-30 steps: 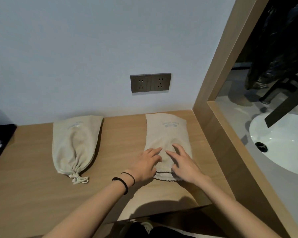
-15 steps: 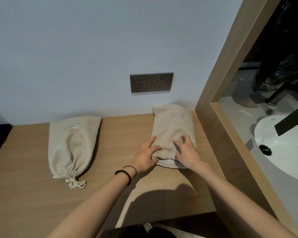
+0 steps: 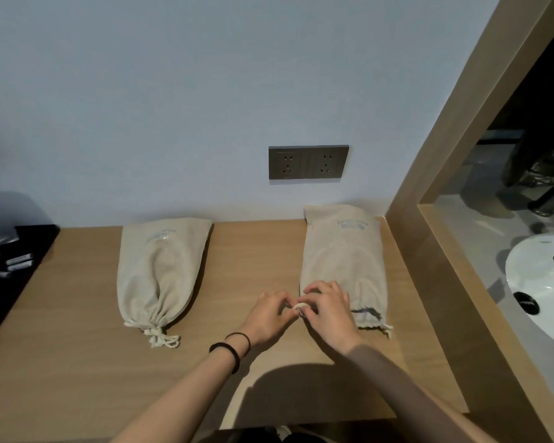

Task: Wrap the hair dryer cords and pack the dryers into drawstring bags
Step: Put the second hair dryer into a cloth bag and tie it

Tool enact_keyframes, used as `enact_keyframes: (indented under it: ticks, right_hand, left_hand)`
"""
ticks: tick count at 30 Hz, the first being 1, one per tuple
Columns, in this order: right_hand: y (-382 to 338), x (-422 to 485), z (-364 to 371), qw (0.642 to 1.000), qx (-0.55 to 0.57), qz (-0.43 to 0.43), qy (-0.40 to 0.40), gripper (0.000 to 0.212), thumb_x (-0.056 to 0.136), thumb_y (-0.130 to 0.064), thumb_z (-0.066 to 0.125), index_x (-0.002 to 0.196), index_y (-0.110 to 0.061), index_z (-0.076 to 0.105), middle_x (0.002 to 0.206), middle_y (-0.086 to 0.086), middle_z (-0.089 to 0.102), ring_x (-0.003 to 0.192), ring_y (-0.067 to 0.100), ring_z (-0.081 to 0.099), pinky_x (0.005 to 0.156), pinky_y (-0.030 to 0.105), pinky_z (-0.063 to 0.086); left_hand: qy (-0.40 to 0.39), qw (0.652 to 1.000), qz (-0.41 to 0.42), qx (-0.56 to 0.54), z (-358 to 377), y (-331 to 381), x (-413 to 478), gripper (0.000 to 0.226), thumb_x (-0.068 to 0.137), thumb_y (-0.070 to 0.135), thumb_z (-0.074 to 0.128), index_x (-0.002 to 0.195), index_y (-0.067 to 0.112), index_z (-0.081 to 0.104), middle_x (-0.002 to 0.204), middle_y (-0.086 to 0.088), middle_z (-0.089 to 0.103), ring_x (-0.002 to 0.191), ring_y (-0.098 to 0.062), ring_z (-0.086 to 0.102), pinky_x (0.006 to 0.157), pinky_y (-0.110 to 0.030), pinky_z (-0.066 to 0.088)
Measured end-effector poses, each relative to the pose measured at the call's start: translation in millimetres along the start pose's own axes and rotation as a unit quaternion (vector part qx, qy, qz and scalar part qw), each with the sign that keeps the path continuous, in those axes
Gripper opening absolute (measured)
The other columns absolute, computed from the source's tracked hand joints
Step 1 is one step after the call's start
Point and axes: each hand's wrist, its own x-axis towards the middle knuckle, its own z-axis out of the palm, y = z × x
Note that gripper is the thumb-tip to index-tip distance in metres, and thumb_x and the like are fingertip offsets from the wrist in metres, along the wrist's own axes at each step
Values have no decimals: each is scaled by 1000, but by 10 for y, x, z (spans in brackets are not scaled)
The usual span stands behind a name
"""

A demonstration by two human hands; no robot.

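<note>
Two beige drawstring bags lie on the wooden counter (image 3: 77,362), mouths toward me. The left bag (image 3: 160,266) is bulging, its mouth cinched and its white cord knotted in front. The right bag (image 3: 343,260) also bulges and reaches back to the wall; its mouth is gathered at the near end. My left hand (image 3: 266,318) and my right hand (image 3: 330,308) meet at the right bag's near left corner, both pinching its white drawstring (image 3: 299,306). No dryer or dryer cord is visible; the bags hide their contents.
A double wall socket (image 3: 307,162) sits above the bags. A wooden frame (image 3: 429,199) bounds the counter on the right, with a white sink (image 3: 538,282) beyond it. Dark items (image 3: 0,263) lie at the far left edge.
The right bag has been pushed back against the wall. My hands left the bag's body and came together on its drawstring at the near end.
</note>
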Motion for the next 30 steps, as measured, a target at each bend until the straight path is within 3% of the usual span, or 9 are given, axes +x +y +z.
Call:
enact_keyframes:
  ticks: [3, 6, 11, 17, 20, 22, 25, 27, 30]
  right_hand:
    - [14, 6, 24, 1000, -14, -2, 0, 21, 93, -32, 56, 108, -29, 71, 118, -13, 53, 113, 12, 39, 89, 25, 26]
    - [13, 5, 18, 999, -42, -30, -15, 25, 94, -39, 51, 107, -28, 70, 119, -11, 50, 113, 13, 37, 92, 30, 26]
    - [-48, 3, -13, 994, -93, -54, 16, 31, 94, -46, 47, 107, -31, 71, 111, -10, 50, 107, 16, 36, 95, 35, 21]
    - [198, -25, -167, 984, -172, -49, 26, 28, 93, -44, 49, 102, -31, 72, 105, -8, 55, 110, 18, 43, 105, 44, 16]
    - [328, -76, -172, 988, -148, -31, 0, 25, 94, -41, 51, 106, -33, 71, 108, -9, 53, 115, 18, 41, 109, 44, 12]
    - [383, -112, -171, 995, -89, -41, -21, 24, 94, -34, 53, 112, -32, 68, 114, -10, 52, 119, 15, 39, 108, 34, 19]
    - [466, -230, -230, 997, 7, -59, 51, 24, 89, -19, 63, 111, -23, 68, 115, -7, 54, 115, 11, 40, 99, 24, 31]
    - [550, -374, -292, 993, 31, -11, 112, 21, 86, -14, 65, 106, -18, 61, 111, -7, 51, 109, 9, 37, 93, 24, 37]
    - [740, -627, -326, 982, 54, 145, 112, 27, 86, -18, 65, 109, -15, 51, 109, -6, 48, 106, 9, 37, 91, 30, 43]
  left_hand:
    - [10, 1000, -23, -13, 22, -5, 1, 15, 92, 38, 55, 81, 28, 52, 89, 5, 57, 86, -14, 49, 69, -26, 34]
    - [19, 1000, 4, -15, -33, 68, -46, 15, 94, 31, 51, 87, 18, 56, 87, 1, 60, 84, -16, 50, 68, -29, 38]
    - [49, 987, 95, 124, -451, 41, -116, 13, 96, 31, 46, 89, 25, 55, 86, 9, 55, 85, -10, 44, 71, -24, 34]
    - [60, 975, 74, 203, -783, -158, -170, 13, 96, 35, 46, 93, 27, 57, 86, 14, 54, 85, -8, 41, 71, -25, 27]
    - [57, 979, 44, 193, -747, -138, -181, 15, 96, 33, 46, 95, 24, 59, 90, 8, 60, 88, -12, 47, 73, -27, 35]
    - [41, 985, 21, 168, -684, -91, -180, 14, 96, 29, 47, 96, 21, 58, 96, 3, 61, 92, -15, 50, 77, -30, 43]
    - [13, 988, 19, 150, -604, -13, -166, 15, 97, 28, 47, 106, 19, 55, 111, 2, 56, 107, -17, 45, 87, -27, 40]
    - [-2, 989, 30, 142, -547, 80, -161, 30, 96, 31, 49, 124, 20, 49, 127, 2, 48, 122, -17, 35, 99, -29, 33]
    - [13, 987, 70, 144, -426, 291, -145, 45, 94, 32, 51, 136, 20, 40, 137, 3, 42, 130, -18, 27, 106, -29, 26]
